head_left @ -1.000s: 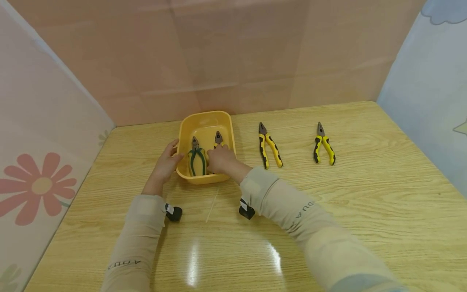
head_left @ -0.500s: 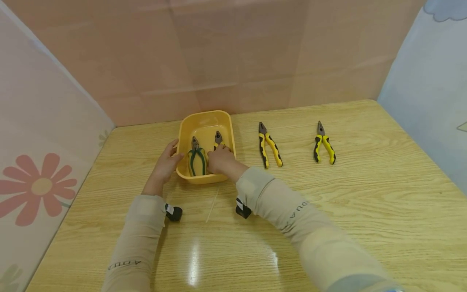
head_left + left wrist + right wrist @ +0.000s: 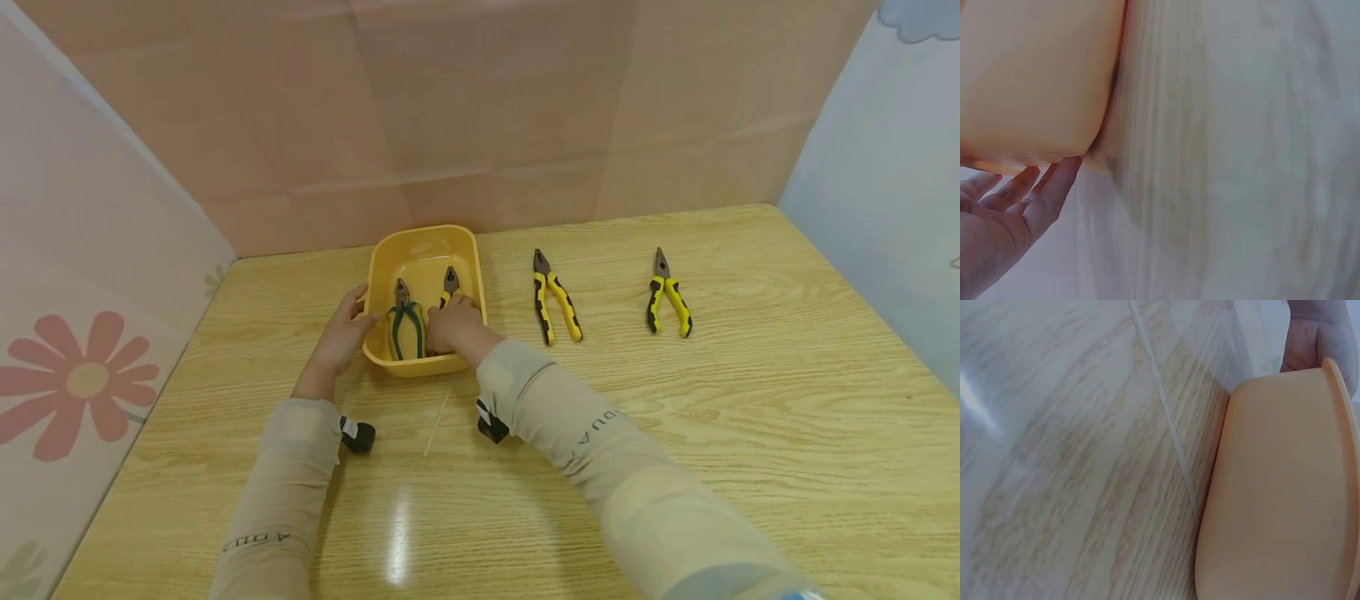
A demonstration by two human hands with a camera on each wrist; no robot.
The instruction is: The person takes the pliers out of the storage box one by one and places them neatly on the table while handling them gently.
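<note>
A yellow plastic basket stands on the wooden table near its back edge. My left hand holds its left side, with the thumb over the rim and the fingers against the outer wall. In the left wrist view those fingers touch the wall. My right hand reaches inside and grips the handles of the yellow-and-black pliers; the hand covers most of the handles. Beside them in the basket lie green-handled pliers. The right wrist view shows the basket's front wall, but the right hand is out of sight there.
Right of the basket, yellow-and-black pliers lie on the table. Farther right are long-nose pliers with yellow-and-black handles. A thin pale strip lies in front of the basket. Walls stand at the back and sides.
My right forearm has shifted slightly left, while the right hand stays on the pliers inside the basket. The left hand has stayed on the basket's side.
</note>
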